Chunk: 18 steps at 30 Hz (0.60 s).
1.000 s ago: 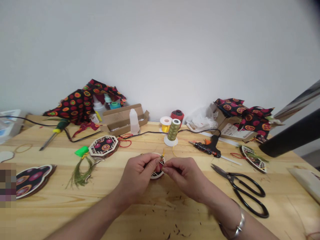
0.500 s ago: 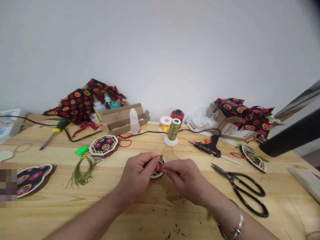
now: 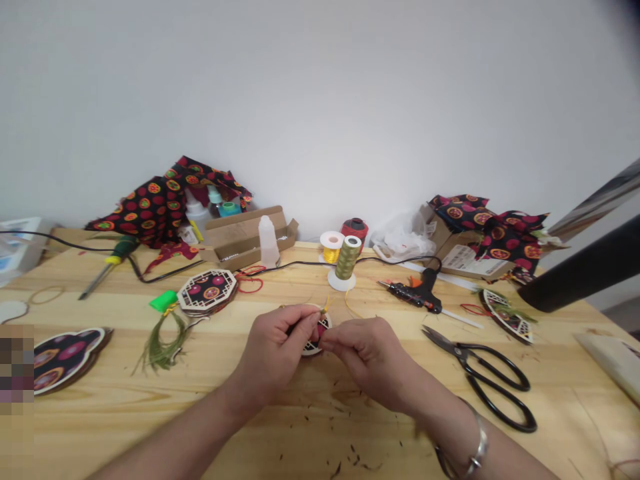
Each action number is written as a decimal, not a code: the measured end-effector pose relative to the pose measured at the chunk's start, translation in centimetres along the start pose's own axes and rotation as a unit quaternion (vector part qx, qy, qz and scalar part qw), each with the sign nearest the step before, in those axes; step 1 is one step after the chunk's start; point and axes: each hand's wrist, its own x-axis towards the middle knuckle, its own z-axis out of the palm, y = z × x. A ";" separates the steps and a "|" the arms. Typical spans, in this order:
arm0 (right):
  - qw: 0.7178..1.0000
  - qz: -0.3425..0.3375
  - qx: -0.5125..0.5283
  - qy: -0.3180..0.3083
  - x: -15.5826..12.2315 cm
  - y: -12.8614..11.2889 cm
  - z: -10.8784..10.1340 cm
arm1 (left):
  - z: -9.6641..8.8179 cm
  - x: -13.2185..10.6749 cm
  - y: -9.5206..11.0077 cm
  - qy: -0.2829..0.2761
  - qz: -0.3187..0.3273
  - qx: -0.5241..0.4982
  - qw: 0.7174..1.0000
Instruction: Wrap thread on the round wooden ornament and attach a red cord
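In the middle of the table lies a small round ornament (image 3: pixel 311 349) with a pale lattice rim and dark patterned fabric, mostly covered by my hands. My left hand (image 3: pixel 277 350) is closed, thumb and finger pinching a yellow cord (image 3: pixel 327 303) at the ornament's upper edge. Beside it, my right hand (image 3: pixel 373 357) has its fingertips pressed together over the ornament's right side; what they pinch is too small to make out. A loose stretch of yellow cord curves on the table just beyond my right hand.
Black-handled scissors (image 3: pixel 475 377) and a glue gun (image 3: pixel 417 290) lie to the right. Behind stand thread spools (image 3: pixel 349 259) and a white bottle (image 3: pixel 269 243). Leftward are an octagonal ornament (image 3: pixel 207 293), a green tassel (image 3: pixel 165 340) and a screwdriver (image 3: pixel 107 267). Dark scraps (image 3: pixel 354 457) dot the front.
Almost nothing differs. My right fingertips have shifted very slightly left over the ornament; my left hand keeps its place.
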 end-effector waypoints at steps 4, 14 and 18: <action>1.000 -0.012 -0.020 0.002 0.0 0.0 -0.1 | 0.0 0.0 0.2 0.003 0.002 0.002 1.000; 0.931 -0.165 -0.315 0.079 -0.3 0.1 0.3 | -0.2 0.4 -0.4 -0.077 0.032 0.051 0.995; 0.926 -0.193 -0.309 0.101 -0.4 0.0 -0.7 | 0.0 0.3 -0.1 -0.148 0.066 0.066 0.985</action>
